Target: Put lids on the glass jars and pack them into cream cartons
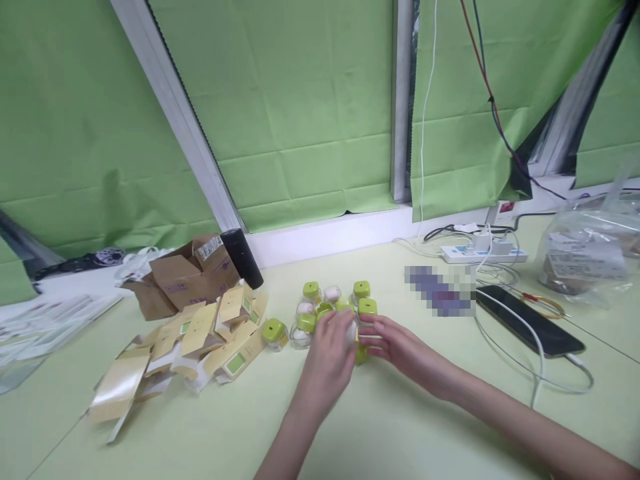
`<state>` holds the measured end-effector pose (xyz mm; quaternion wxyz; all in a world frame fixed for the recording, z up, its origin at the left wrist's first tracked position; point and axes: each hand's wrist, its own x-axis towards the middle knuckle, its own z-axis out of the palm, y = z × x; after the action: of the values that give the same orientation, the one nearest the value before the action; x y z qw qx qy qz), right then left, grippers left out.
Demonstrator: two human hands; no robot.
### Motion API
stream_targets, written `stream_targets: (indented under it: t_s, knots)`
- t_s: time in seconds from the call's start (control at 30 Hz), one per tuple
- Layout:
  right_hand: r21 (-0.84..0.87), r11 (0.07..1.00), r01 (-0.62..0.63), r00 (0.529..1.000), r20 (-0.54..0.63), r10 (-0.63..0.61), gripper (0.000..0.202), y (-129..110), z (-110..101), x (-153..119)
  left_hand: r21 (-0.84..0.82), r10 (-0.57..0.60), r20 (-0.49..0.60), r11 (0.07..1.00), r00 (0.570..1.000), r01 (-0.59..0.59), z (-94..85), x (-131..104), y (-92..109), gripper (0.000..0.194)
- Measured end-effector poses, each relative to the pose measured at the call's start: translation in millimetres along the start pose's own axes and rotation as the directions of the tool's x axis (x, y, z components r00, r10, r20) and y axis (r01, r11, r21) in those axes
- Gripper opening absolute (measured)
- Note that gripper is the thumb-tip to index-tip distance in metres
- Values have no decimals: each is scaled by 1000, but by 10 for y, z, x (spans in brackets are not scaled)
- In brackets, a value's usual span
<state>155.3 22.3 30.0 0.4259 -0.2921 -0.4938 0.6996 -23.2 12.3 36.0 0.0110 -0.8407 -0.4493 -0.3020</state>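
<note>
From where I stand, the small green-lidded containers sit bunched on the table, at twelve o'clock from the hands. The left hand curls half closed over the near ones, against something whitish; I can't tell whether it grips it. The right hand is loosely open, its fingertips just beside the bunch. Flattened cartons lie toward nine o'clock, a black cylinder stands tilted at ten, and a phone lies at three.
</note>
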Motion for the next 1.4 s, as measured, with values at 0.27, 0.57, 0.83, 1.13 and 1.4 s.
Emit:
stream_targets:
  t_s: [0.27, 0.57, 0.83, 1.13, 1.4]
  knots:
    - [632, 742, -223, 974, 122, 189, 34, -69, 18, -37, 398, 333, 345, 795, 878, -457, -82, 379, 262, 51]
    - [646, 728, -230, 971, 96, 221, 17, 9, 8, -12, 350, 383, 239, 823, 892, -447, -303, 364, 271, 43]
    - [263, 964, -20, 993, -109, 50, 13, -135, -82, -78, -39, -301, 180, 949, 937, 312, -283, -175, -96, 30]
    - [280, 956, -89, 969, -200, 149, 11, -48, -150, 25, 296, -56, 68, 955, 996, 34, -3, -174, -45, 31]
    - [326, 943, -69, 969, -204, 142, 9, -157, -233, 52, 215, -99, 141, 974, 985, 67, 339, 100, 319, 18]
